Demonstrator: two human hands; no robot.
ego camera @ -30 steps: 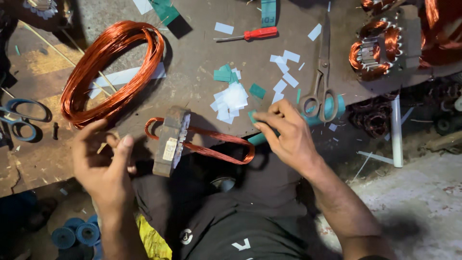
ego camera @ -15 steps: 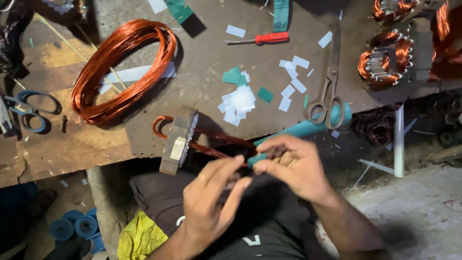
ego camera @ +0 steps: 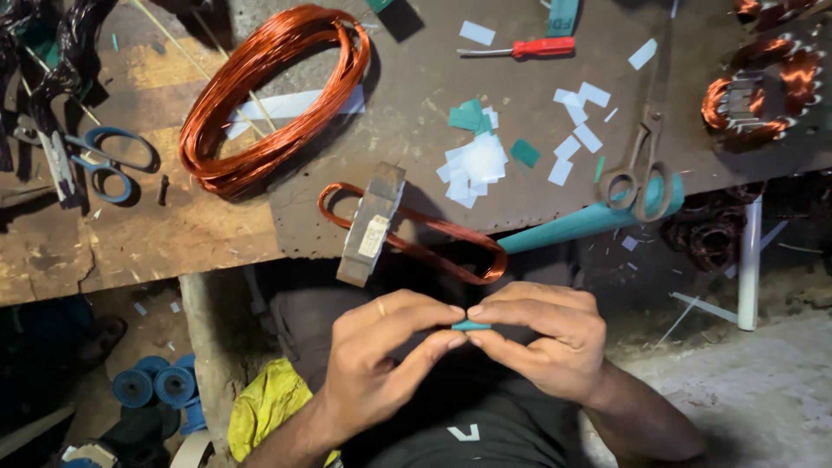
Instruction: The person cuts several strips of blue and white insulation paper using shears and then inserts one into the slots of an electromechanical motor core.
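Both hands are bare — no gloves, and no sleeves reach the wrists or the visible forearms. The left hand (ego camera: pixel 381 364) carries one thin, pale metal ring (ego camera: pixel 380 307) on a finger. The right hand (ego camera: pixel 546 342) shows no ring or band. Torso: a dark shirt (ego camera: pixel 451 433) bearing a small white angular mark (ego camera: pixel 464 432) near the lower frame edge — its form is partly cut off.

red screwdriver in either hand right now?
No. The red screwdriver lies on the bench, while the left hand and right hand pinch a small teal strip.
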